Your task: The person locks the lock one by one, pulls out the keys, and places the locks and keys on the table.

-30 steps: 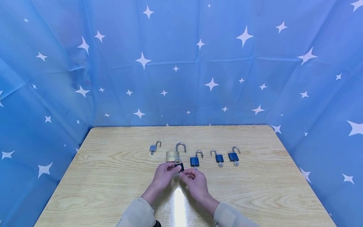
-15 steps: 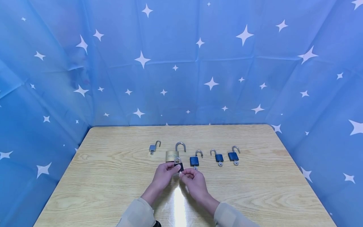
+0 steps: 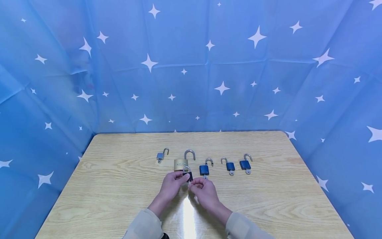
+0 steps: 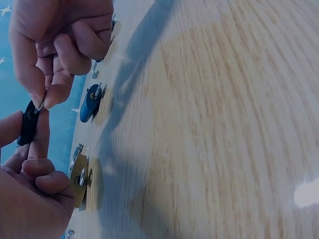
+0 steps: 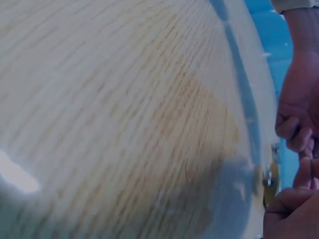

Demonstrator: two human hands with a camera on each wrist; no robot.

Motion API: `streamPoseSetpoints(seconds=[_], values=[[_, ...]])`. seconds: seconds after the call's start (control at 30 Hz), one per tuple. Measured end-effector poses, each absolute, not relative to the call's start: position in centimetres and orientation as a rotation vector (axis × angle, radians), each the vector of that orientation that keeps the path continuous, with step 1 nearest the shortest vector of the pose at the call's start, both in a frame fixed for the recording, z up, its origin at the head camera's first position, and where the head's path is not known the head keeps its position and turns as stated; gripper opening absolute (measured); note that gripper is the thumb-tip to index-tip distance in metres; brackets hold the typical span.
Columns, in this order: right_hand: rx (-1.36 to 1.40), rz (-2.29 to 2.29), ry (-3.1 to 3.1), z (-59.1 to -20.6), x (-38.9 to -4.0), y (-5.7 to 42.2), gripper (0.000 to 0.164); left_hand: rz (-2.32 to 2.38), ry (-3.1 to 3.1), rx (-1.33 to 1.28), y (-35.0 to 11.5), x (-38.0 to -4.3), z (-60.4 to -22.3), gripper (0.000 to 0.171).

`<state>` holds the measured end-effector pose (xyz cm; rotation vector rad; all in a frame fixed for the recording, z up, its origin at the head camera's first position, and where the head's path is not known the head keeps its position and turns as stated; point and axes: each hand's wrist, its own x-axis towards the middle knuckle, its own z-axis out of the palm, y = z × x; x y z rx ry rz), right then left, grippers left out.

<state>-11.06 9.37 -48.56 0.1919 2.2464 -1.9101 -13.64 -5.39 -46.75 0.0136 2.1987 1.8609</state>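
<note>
My left hand (image 3: 171,186) pinches a small black padlock (image 3: 190,177) between thumb and fingers, its silver shackle pointing away. In the head view, both shackle legs appear to meet the body. At the padlock's lower end, the thumb and fingers of my right hand (image 3: 206,193) pinch a small key (image 4: 41,105), mostly covered by the fingertips. Just beyond my left fingers lies a brass padlock (image 3: 180,164) with its shackle raised. A blue padlock (image 3: 204,170) with a key in it lies close past my right fingers. The right wrist view cuts off much of both hands.
Two more blue padlocks (image 3: 230,167) with raised shackles and keys lie to the right. A small grey-blue padlock (image 3: 160,156), also with its shackle raised, lies at the left. They rest on a wooden table (image 3: 119,186) before a blue star-printed curtain (image 3: 179,83).
The head view has shifted very slightly. Both hands keep hold of the black padlock and key, with only a tiny movement of the right fingertips. The other padlocks have not moved.
</note>
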Motion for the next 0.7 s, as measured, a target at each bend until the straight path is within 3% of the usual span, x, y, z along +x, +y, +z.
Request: streamPoseSetpoints(seconds=[0.13,0.43,0.7], values=[[0.184,-1.872,2.258,-48.8,-11.2,9.5,0.021,1.853,2.216,0.016,-5.4,-13.4,-46.0,0.022],[0.119,-1.820,2.209,-48.9,-11.3,10.0,0.019,1.856,2.211,0.002,-5.3,-14.3,-49.7,0.029],[0.056,-1.777,2.211,-48.6,-11.1,10.7,0.019,1.852,2.242,0.117,-5.6,-14.2,-50.0,0.027]])
